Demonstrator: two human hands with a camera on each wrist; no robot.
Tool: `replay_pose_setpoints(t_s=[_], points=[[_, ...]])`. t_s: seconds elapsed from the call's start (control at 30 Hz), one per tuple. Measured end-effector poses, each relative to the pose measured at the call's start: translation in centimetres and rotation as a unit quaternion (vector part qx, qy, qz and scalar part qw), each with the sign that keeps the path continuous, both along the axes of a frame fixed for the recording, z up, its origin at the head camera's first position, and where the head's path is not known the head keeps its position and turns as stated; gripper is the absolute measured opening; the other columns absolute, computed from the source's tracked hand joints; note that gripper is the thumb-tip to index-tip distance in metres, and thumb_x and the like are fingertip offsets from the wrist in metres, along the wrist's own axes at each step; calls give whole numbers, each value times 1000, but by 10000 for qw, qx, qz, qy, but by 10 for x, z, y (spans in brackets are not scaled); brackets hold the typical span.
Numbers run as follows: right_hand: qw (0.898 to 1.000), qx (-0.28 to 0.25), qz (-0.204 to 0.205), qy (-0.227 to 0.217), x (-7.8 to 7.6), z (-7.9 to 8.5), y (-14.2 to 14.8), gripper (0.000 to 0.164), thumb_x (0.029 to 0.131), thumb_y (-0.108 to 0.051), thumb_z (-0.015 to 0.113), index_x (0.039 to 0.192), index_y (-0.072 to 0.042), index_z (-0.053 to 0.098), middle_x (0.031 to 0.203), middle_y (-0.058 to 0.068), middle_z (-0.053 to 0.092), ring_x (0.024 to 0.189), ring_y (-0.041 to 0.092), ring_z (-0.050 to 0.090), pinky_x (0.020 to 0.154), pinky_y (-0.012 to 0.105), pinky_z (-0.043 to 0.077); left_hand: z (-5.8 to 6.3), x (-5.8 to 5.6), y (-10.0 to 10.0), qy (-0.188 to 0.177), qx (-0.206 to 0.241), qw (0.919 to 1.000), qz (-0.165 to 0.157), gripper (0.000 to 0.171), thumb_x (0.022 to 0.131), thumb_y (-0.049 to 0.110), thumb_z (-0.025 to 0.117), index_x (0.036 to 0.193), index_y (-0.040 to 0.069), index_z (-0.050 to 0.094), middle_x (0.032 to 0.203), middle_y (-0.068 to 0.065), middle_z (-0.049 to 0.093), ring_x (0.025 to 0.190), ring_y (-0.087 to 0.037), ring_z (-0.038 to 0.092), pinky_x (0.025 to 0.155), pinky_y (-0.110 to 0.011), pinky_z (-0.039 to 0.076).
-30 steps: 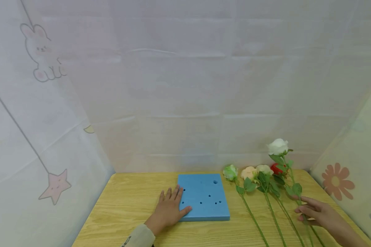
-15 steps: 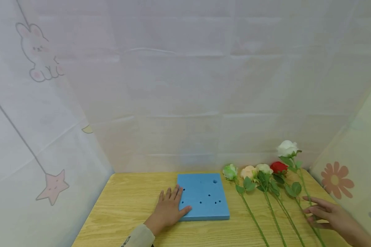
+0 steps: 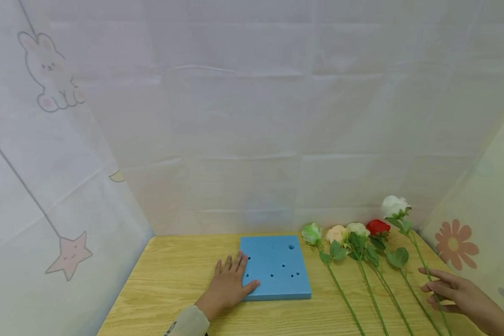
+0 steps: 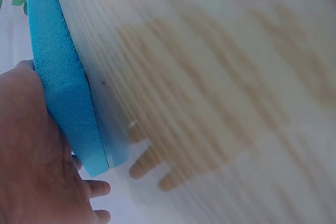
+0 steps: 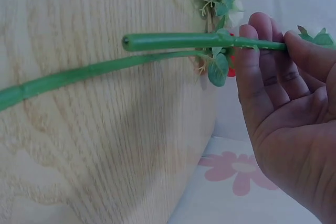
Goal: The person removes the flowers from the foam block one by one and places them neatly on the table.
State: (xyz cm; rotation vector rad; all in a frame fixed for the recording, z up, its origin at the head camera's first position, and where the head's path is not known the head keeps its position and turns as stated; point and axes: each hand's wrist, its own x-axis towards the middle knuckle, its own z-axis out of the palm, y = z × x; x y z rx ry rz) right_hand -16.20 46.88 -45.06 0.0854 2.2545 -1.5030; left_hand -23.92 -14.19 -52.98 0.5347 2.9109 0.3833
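My left hand (image 3: pixel 227 285) rests with fingers spread on the left side of a blue foam board (image 3: pixel 277 261) that has several holes in its top. In the left wrist view that hand lies against the thick blue foam (image 4: pixel 63 77). My right hand (image 3: pixel 459 293) pinches the stem of a white artificial rose (image 3: pixel 394 206), whose bloom leans up and away at the back right. Close up, the right wrist view has the green stem (image 5: pixel 173 41) between thumb and fingers, its blunt lower end pointing out over the table.
Right of the board, artificial flowers lie side by side: a green-white one (image 3: pixel 311 234), a peach one (image 3: pixel 337 234), a cream one (image 3: pixel 358 229) and a red rose (image 3: pixel 378 227). Their stems run toward the front edge. Fabric walls (image 3: pixel 243 140) enclose the wooden table (image 3: pixel 176 261).
My right hand has moved right with the white rose, drawing it away from over the red rose. The left hand and foam board have stayed in place.
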Motion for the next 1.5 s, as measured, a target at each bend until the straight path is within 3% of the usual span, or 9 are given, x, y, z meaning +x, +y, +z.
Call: replay_pose_setpoints(t_s=[0.13, 0.2, 0.27, 0.37, 0.43, 0.5, 0.93, 1.3, 1.5], points=[[10000, 45, 63, -41, -1, -3, 5, 41, 110, -35, 47, 150, -40, 44, 120, 7, 67, 103, 28, 70, 82, 43, 58, -2, 0, -1, 18, 9, 10000, -7, 94, 96, 79, 31, 164, 14, 20, 170, -9, 13, 153, -45, 16, 117, -70, 9], [9999, 88, 84, -34, -1, -5, 8, 35, 110, -35, 46, 142, -47, 47, 120, 6, 67, 102, 28, 70, 82, 43, 58, -1, 0, -1, 11, 18, 10000, -16, 94, 96, 78, 31, 164, 14, 20, 170, -9, 13, 153, -45, 16, 117, -70, 9], [9998, 146, 92, -20, -1, -7, 11, 41, 110, -34, 46, 151, -38, 44, 120, 7, 67, 101, 28, 70, 82, 43, 57, -1, 1, -1, -10, 28, 10000, -9, 94, 96, 78, 31, 164, 14, 20, 170, -9, 12, 153, -45, 16, 117, -70, 9], [9997, 223, 76, -20, -2, -9, 14, 58, 110, -34, 46, 161, -11, 31, 119, 8, 66, 100, 29, 70, 82, 44, 58, 0, 2, -1, -25, 48, 10000, 1, 94, 96, 78, 31, 164, 14, 19, 170, -9, 12, 153, -45, 17, 118, -70, 9], [9997, 243, 35, -72, -2, -9, 15, 67, 110, -35, 46, 159, 5, 22, 119, 9, 66, 101, 29, 70, 83, 44, 58, 0, 2, -1, -26, 74, 10000, 14, 94, 96, 78, 32, 164, 15, 19, 170, -8, 13, 153, -45, 17, 118, -70, 10], [9996, 238, 74, -97, -2, -10, 16, 71, 110, -34, 45, 157, 11, 16, 119, 10, 66, 102, 29, 70, 83, 44, 58, 0, 3, -1, -3, 82, 10000, -2, 94, 96, 78, 33, 164, 14, 20, 170, -9, 13, 152, -46, 17, 117, -70, 9], [9993, 347, 66, -129, -5, -18, 28, 76, 111, -32, 44, 151, 19, 5, 122, 12, 68, 104, 24, 70, 86, 47, 58, -3, 2, -1, 108, 8, 9999, -24, 96, 95, 80, 29, 164, 14, 17, 170, -9, 12, 152, -46, 16, 117, -70, 7], [9989, -10, 285, -379, -9, -27, 44, 68, 112, -32, 40, 154, 15, 16, 121, 10, 66, 106, 32, 69, 87, 47, 57, -4, 2, -2, 106, 49, 9999, -52, 95, 96, 79, 29, 164, 14, 20, 170, -10, 13, 152, -46, 18, 117, -71, 9], [9990, 93, 154, -403, -12, -33, 47, 70, 111, -33, 42, 154, 15, 15, 118, 9, 66, 102, 32, 68, 85, 47, 57, 1, 3, 0, 113, 102, 9999, -77, 95, 96, 79, 30, 164, 13, 20, 170, -11, 15, 152, -47, 18, 117, -71, 9]])
